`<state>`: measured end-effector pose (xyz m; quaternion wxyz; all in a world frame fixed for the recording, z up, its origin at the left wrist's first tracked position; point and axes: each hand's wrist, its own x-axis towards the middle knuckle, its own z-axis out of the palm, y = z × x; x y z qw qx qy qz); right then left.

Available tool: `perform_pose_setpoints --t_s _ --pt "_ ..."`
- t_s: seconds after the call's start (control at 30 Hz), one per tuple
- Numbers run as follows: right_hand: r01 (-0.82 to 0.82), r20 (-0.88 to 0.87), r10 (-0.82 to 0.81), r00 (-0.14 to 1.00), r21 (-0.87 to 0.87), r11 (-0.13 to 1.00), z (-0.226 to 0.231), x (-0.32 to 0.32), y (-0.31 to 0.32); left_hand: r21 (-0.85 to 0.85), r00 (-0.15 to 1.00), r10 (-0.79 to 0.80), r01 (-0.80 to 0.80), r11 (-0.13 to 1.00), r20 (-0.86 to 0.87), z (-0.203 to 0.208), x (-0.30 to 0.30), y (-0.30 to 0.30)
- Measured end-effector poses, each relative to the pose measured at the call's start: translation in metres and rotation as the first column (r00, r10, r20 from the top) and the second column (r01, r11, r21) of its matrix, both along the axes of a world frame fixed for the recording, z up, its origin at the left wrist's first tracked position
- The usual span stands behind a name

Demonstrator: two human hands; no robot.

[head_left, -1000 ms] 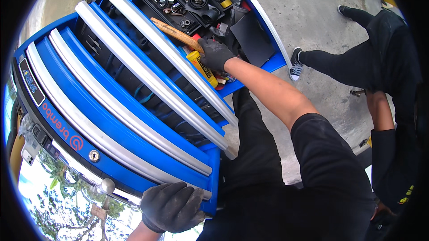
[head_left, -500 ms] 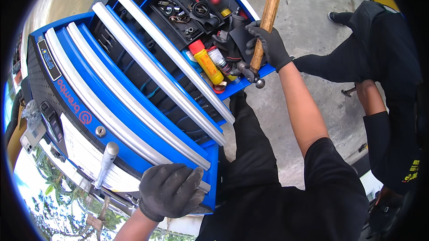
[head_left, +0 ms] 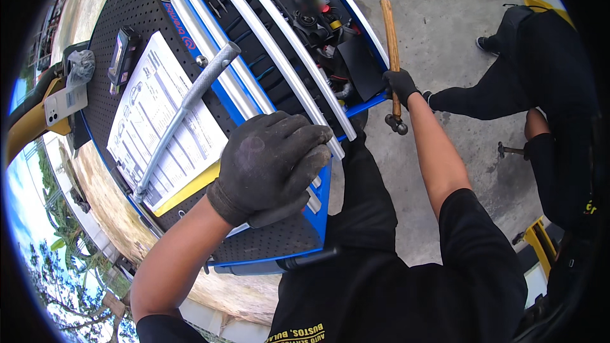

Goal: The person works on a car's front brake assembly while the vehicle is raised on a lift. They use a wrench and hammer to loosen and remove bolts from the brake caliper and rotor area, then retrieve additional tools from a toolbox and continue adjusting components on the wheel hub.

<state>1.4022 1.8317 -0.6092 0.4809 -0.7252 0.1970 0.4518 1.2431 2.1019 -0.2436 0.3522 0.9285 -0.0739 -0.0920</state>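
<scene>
My right hand (head_left: 401, 87), in a dark glove, is closed around the wooden handle of a ball-peen hammer (head_left: 391, 38). Its metal head hangs down beside the open drawer's corner, apart from the drawer. My left hand (head_left: 273, 162), gloved too, has its fingers curled over the front edge of the blue tool cabinet (head_left: 324, 216). Its palm is hidden, and a dark shape shows beneath it that I cannot make out. Close by, a knurled metal bar (head_left: 190, 98) lies across printed sheets (head_left: 143, 111) on the cabinet top.
Several drawers stand pulled out; the farthest drawer (head_left: 365, 15) holds assorted parts and bottles. A phone (head_left: 65, 106) and a small dark device (head_left: 124, 54) are at the left. On the right, another person (head_left: 546, 69) in dark clothes has a hammer (head_left: 508, 150). Behind them is a yellow frame (head_left: 540, 241).
The hammer has come out from over the drawer and now hangs clear of it, head down. My left hand has risen in view, and more of the cabinet top shows.
</scene>
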Motion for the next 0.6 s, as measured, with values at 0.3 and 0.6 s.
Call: perform_pose_setpoints --t_s 0.3,0.6 --pt "0.006 -0.054 0.004 0.999 0.189 0.982 0.149 -0.185 -0.064 -0.597 0.986 0.133 -0.164 0.785 -0.097 0.037 -0.027 -0.011" --pt "0.250 0.361 -0.248 0.899 0.042 0.967 0.280 -0.549 -0.193 -0.690 0.690 -0.651 0.304 0.657 -0.316 0.138 -0.277 -0.128"
